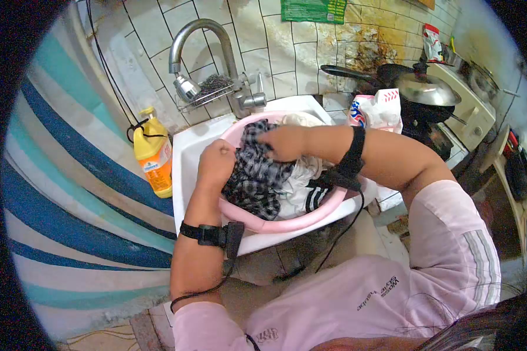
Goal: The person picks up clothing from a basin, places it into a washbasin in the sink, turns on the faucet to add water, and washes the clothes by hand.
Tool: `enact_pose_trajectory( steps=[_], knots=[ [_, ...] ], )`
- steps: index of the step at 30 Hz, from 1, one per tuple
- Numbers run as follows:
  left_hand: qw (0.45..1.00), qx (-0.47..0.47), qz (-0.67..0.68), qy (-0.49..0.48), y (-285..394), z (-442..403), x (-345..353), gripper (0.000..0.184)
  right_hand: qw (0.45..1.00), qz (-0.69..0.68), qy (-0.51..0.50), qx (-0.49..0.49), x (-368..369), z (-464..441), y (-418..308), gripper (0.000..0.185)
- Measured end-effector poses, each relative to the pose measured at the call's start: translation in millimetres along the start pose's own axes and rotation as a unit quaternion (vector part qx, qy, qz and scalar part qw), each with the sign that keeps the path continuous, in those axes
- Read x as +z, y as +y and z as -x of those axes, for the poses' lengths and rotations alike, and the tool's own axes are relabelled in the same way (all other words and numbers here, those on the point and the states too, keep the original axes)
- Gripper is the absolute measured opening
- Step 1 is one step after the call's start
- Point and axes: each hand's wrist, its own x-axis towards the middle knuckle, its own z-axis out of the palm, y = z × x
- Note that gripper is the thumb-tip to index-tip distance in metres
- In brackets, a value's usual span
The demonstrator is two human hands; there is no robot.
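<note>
A black, grey and white checked garment (256, 181) lies bunched in a pink basin (263, 223) set in the white sink (187, 158). At the basin's left rim, my left hand (218, 162) is closed, with its fingers curled on the garment's edge. My right hand (284, 144) reaches across from the right and grips the upper part of the same garment; its fingertips are a little blurred. White clothing (301, 196) with black stripes lies beside the checked garment, partly under my right forearm.
A curved metal faucet (204, 26) stands behind the basin, beside a wire rack (208, 96) holding a scouring pad. A yellow bottle (154, 155) is left of the sink. To the right are a white packet (383, 111), pans (427, 90) and a stove (471, 120).
</note>
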Motion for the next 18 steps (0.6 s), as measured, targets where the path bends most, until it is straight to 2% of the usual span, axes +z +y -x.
enact_pose_trajectory(
  steps=[1, 4, 5, 7, 8, 9, 11, 12, 14, 15, 16, 18],
  knots=[
    [1.000, 0.000, 0.001, 0.001, -5.9, -3.6, 2.4, 0.016, 1.000, 0.001, 0.000, -0.001, 3.9, -2.3, -3.6, 0.041],
    [0.998, 0.006, 0.049, 0.025, -10.8, -6.0, 4.9, 0.011, 0.986, 0.088, -0.136, -0.026, 7.4, -7.8, -31.1, 0.045],
    [0.998, 0.029, 0.050, 0.030, -6.9, -4.2, 3.7, 0.011, 0.986, 0.088, -0.137, -0.027, 11.3, -17.3, -34.8, 0.045],
    [0.997, 0.050, 0.054, 0.034, 0.2, 0.2, 3.5, 0.011, 0.953, 0.140, -0.244, -0.112, 36.1, -37.4, -28.8, 0.049],
    [0.997, 0.050, 0.057, 0.024, 3.2, 2.1, 2.9, 0.011, 0.963, 0.130, -0.224, -0.075, 69.8, -54.7, -4.4, 0.039],
    [0.997, 0.050, 0.061, 0.015, 5.1, 2.9, 2.7, 0.011, 0.963, 0.131, -0.224, -0.075, 94.2, -73.2, 15.8, 0.039],
    [0.997, 0.040, 0.058, 0.013, 7.2, 3.4, 1.9, 0.013, 0.897, 0.203, -0.205, -0.334, 120.2, -104.4, 37.5, 0.027],
    [0.998, 0.030, 0.056, 0.010, 7.7, 2.8, 1.0, 0.015, 0.896, 0.206, -0.204, -0.336, 105.4, -101.9, 27.4, 0.027],
    [0.998, 0.042, 0.052, 0.019, 7.2, 2.6, 0.4, 0.016, 0.957, 0.144, -0.244, -0.065, 65.0, -84.7, 3.8, 0.022],
    [0.997, 0.053, 0.050, 0.024, 5.3, 2.7, 0.6, 0.016, 0.957, 0.107, -0.257, 0.075, 40.5, -71.1, -9.4, 0.023],
    [0.997, 0.055, 0.051, 0.023, 0.3, 0.4, 2.1, 0.018, 0.979, 0.052, -0.197, 0.017, 16.5, -44.6, -10.4, 0.022],
    [0.996, 0.064, 0.052, 0.030, 1.4, 1.1, 2.7, 0.017, 0.974, 0.067, -0.215, 0.011, 34.5, -60.1, -7.2, 0.024]
  ],
)
